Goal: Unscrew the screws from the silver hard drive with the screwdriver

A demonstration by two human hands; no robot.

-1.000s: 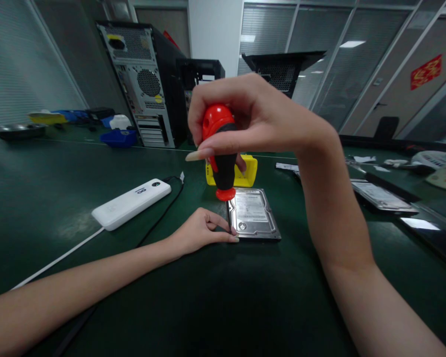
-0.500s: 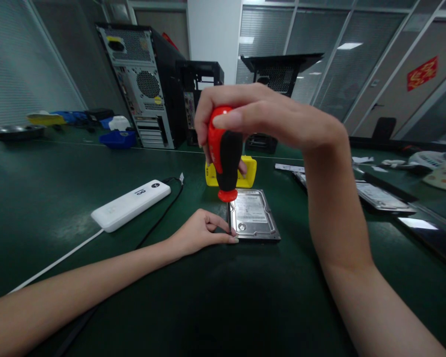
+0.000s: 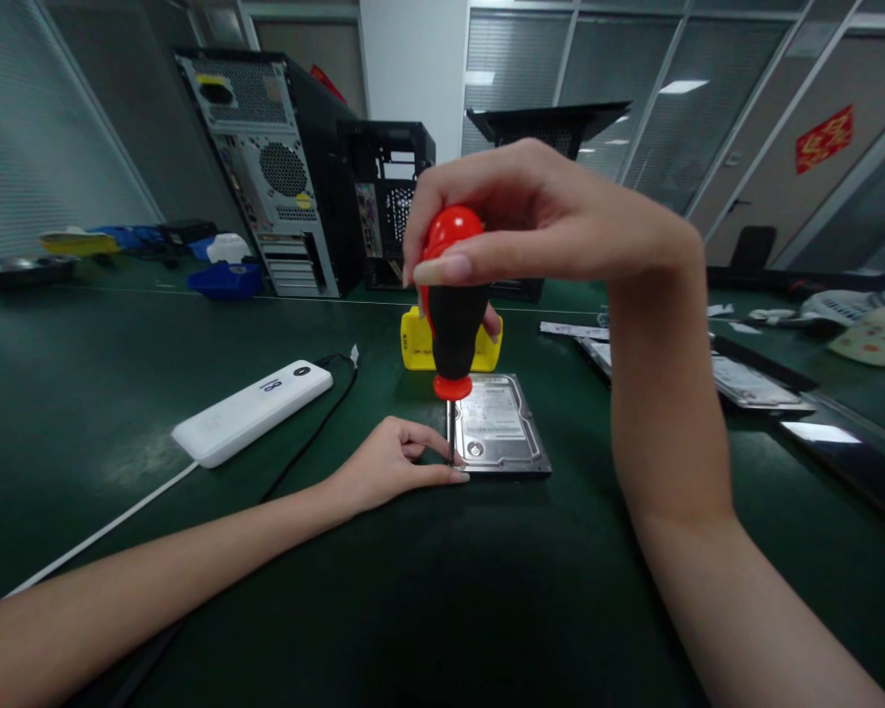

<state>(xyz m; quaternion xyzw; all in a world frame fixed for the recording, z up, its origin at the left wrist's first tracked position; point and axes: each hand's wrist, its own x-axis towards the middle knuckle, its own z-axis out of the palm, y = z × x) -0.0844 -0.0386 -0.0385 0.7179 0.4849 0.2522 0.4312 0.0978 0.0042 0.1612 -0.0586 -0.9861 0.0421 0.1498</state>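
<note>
- Right grip (image 3: 538, 216): clamped on the screwdriver (image 3: 455, 329), fingers curled round its red top, thumb across the near side. My wrist is bent high, presumably so that the tool stands nearly upright and bears straight down.
- Left grip (image 3: 387, 462): thumb and forefinger close together about the foot of the shaft (image 3: 452, 428), at the drive's near left corner, probably to steady the tip. Whether I pinch the metal or merely touch the drive, I cannot tell.
- Drive (image 3: 514, 450): flat on the worktop (image 3: 523, 590), label upward, directly before me, likely so that both grips reach its corner.
- Box (image 3: 411, 342): yellow, just beyond the drive, perhaps for easy reach.
- Writing: the drive's label (image 3: 491, 408) and the box's dark marks are too small to read. The white bar (image 3: 225, 430) shows an 8 and a 1, order uncertain. The red sign (image 3: 824, 140) is illegible.
</note>
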